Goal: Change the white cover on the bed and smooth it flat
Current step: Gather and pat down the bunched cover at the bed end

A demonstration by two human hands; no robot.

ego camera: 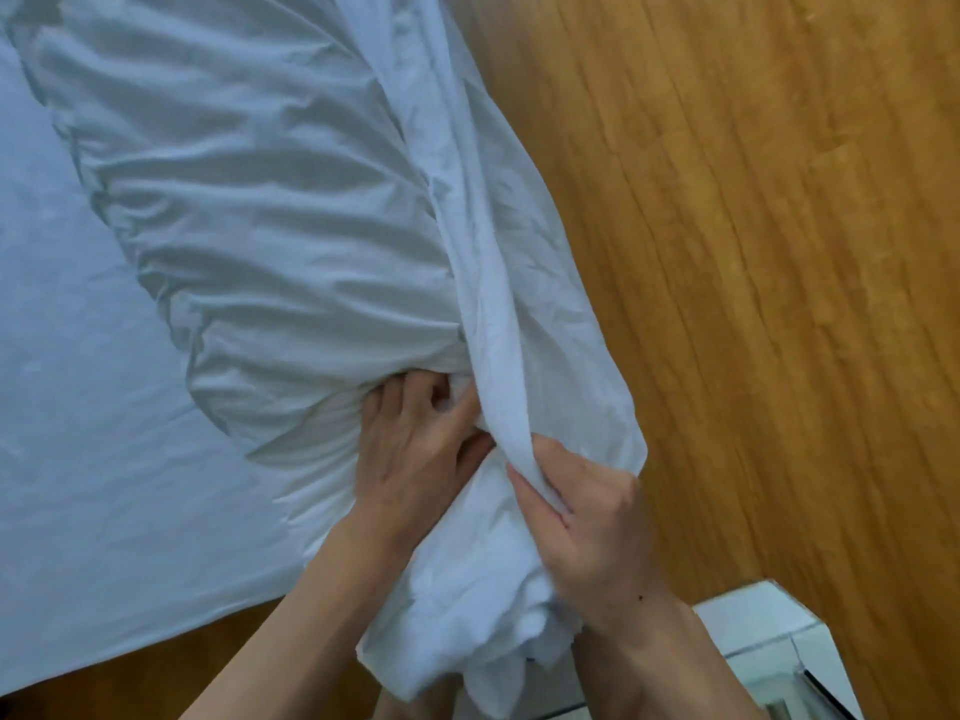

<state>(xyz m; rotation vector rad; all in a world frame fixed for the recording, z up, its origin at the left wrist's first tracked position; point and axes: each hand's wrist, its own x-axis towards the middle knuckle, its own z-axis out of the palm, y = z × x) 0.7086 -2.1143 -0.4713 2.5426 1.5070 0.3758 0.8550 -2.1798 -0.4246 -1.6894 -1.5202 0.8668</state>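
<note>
Both hands are clamped on the bunched white cover at the bed's edge.

Your left hand (415, 459) digs curled fingers into the gathered cover (291, 210), and your right hand (587, 517) pinches a twisted fold just beside it. You seem to be mid-change, the cover still heaped on the bed (67, 407). Next, pull it along evenly. The wooden floor (753, 252) lies right, and a white unit (769, 631) near your right wrist could snag trailing cloth.

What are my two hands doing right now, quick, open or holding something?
Left hand: fingers curled, gripping the bunched white cover.
Right hand: pinching a fold of the same cover's loose fabric.
</note>
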